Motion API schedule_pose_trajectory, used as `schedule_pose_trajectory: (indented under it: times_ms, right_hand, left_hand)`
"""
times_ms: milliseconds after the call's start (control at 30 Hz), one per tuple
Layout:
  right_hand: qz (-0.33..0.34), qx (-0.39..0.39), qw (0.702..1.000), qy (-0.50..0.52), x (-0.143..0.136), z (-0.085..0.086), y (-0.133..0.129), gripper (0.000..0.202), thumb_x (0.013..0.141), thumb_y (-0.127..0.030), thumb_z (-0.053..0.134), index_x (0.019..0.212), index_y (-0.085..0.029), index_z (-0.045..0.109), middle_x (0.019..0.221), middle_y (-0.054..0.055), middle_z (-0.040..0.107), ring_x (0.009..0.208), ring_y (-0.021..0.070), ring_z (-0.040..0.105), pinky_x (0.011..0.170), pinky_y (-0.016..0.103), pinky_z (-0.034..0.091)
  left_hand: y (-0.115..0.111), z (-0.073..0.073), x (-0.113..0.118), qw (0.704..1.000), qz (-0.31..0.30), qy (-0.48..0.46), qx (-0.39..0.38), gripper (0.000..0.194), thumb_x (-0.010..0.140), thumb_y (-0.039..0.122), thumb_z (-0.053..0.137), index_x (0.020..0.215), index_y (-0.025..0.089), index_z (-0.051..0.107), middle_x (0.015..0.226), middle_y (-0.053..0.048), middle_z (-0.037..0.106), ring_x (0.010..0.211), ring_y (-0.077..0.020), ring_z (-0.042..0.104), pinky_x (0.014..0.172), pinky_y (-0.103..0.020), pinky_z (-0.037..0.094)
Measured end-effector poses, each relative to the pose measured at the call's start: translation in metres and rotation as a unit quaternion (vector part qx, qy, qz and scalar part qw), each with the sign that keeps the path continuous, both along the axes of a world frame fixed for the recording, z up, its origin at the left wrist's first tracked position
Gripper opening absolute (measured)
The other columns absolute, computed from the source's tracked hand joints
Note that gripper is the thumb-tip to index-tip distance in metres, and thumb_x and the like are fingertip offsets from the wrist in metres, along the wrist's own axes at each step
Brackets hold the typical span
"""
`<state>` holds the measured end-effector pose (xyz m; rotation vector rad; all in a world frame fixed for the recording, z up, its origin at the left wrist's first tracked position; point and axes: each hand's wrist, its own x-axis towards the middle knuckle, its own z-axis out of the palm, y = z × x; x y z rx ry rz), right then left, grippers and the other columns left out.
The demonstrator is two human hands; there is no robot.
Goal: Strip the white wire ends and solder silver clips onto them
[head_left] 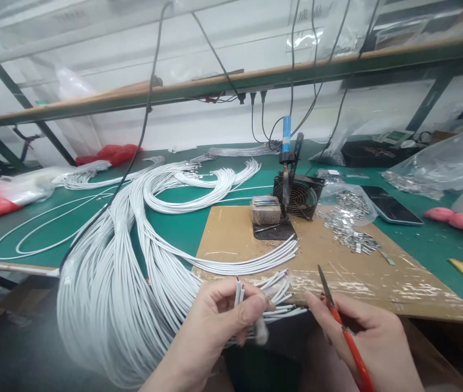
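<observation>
My left hand (227, 313) is closed, pinching a couple of white cables (238, 294) whose cut ends stick up between thumb and fingers. More white cable ends (282, 310) fan out just behind and to the right of it. In my right hand (372, 337) is a pair of red-handled scissors (351, 343), its dark pointed tip aimed up and away from me. The scissors are apart from the cables. A large bundle of white cables (121, 288) drapes over the table's front edge to the left of my left hand.
A brown board (231, 234) on the green table carries a blue-handled soldering iron (286, 136) upright in a stand, and a small block (266, 209). Behind them stands a fan (298, 196). Small metal pieces (353, 223) lie piled to the right, near a phone (390, 204).
</observation>
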<state>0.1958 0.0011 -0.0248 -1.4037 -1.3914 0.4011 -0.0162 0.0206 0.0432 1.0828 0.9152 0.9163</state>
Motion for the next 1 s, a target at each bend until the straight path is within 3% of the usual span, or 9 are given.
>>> schedule_pose_trajectory:
  times_ms: [67,267,433,700,867,1000]
  right_hand:
    - [-0.015,0.000,1.000,0.008,0.001,0.001,-0.001,0.043,0.089,-0.048,0.071,0.059,-0.017,0.070,0.052,0.000,0.050,0.045,0.0131,0.047,0.039,0.022,0.037]
    - [-0.021,-0.021,0.998,0.051,-0.006,0.008,-0.003,0.038,0.086,-0.047,0.073,0.062,-0.018,0.072,0.052,0.000,0.052,0.046,0.0134,0.047,0.042,0.023,0.038]
    - [-0.009,-0.041,0.998,0.051,-0.010,0.011,-0.007,0.046,0.088,-0.048,0.071,0.054,-0.019,0.058,0.054,0.000,0.052,0.052,0.0132,0.048,0.048,0.023,0.039]
    - [0.095,-0.026,0.994,0.036,-0.011,0.008,-0.009,0.038,0.093,-0.039,0.068,0.062,-0.019,0.058,0.061,-0.001,0.050,0.058,0.0130,0.044,0.052,0.024,0.037]
    - [0.153,-0.008,0.986,-0.060,-0.005,0.005,-0.007,0.038,0.098,-0.033,0.063,0.064,-0.019,0.051,0.062,-0.002,0.047,0.054,0.0111,0.044,0.049,0.020,0.037]
    - [0.158,-0.033,0.983,-0.083,-0.006,0.008,-0.009,0.041,0.098,-0.038,0.063,0.064,-0.019,0.050,0.062,-0.001,0.048,0.055,0.0115,0.045,0.049,0.020,0.038]
  left_hand:
    - [0.000,0.000,-0.001,1.000,-0.003,-0.008,-0.025,0.034,0.080,0.048,0.085,0.082,0.016,0.074,0.066,0.003,0.053,0.057,-0.0084,0.039,0.052,-0.021,0.027]
    - [-0.002,-0.002,-0.005,1.000,-0.001,-0.021,0.008,0.027,0.090,0.044,0.076,0.091,0.017,0.071,0.078,0.001,0.055,0.067,-0.0107,0.043,0.060,-0.021,0.034]
    - [-0.005,-0.003,-0.002,0.999,0.027,-0.034,-0.028,0.029,0.086,0.044,0.080,0.086,0.017,0.069,0.072,0.002,0.053,0.059,-0.0088,0.035,0.053,-0.023,0.022]
    - [-0.011,-0.002,0.004,0.998,0.036,-0.036,0.021,0.025,0.085,0.043,0.081,0.083,0.019,0.076,0.074,-0.001,0.059,0.067,-0.0115,0.044,0.058,-0.022,0.032]
    - [-0.013,-0.001,0.004,0.999,0.040,-0.025,0.027,0.026,0.083,0.044,0.082,0.083,0.019,0.077,0.074,-0.002,0.060,0.065,-0.0112,0.044,0.055,-0.022,0.031]
    - [-0.014,0.001,0.004,1.000,0.019,0.004,0.025,0.030,0.084,0.045,0.081,0.082,0.016,0.071,0.066,0.002,0.055,0.059,-0.0091,0.040,0.054,-0.021,0.029]
